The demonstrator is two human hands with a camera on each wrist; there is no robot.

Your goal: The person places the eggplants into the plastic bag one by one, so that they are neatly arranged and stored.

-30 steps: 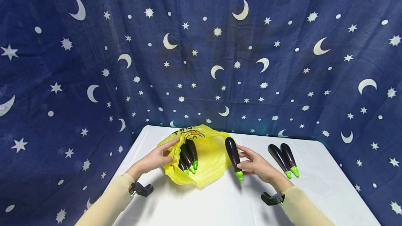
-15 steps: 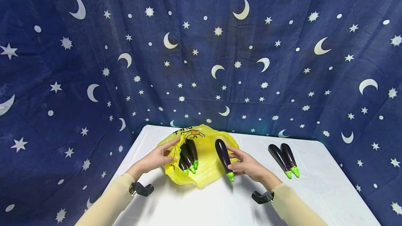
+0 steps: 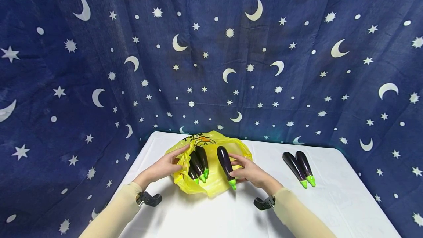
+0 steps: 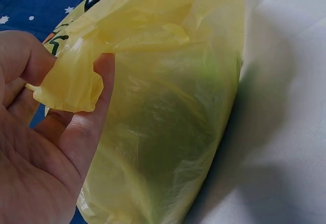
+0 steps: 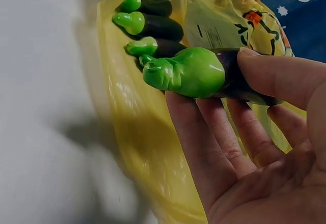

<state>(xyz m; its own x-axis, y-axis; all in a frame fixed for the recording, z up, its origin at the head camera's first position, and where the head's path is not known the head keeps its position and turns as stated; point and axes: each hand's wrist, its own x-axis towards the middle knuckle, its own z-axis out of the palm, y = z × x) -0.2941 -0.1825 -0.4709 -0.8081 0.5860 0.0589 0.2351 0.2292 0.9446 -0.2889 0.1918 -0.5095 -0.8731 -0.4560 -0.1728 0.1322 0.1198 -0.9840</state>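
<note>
My left hand grips the left edge of the yellow plastic bag, with a fold of film between thumb and fingers. The bag lies on its side, its mouth facing me. Three eggplants lie inside against its left wall, green stem ends toward me. My right hand holds another eggplant between thumb and fingers, at the bag's mouth and right of those three. Its green cap points toward me. The far ends of the eggplants in the bag are partly hidden by film.
Two more eggplants lie side by side on the right of the white-covered table. A dark blue cloth with moons and stars hangs behind the table and along its left side.
My right hand has moved left with its eggplant, from the bag's right edge to in front of its mouth. My left hand and the bag's left side have stayed put.
</note>
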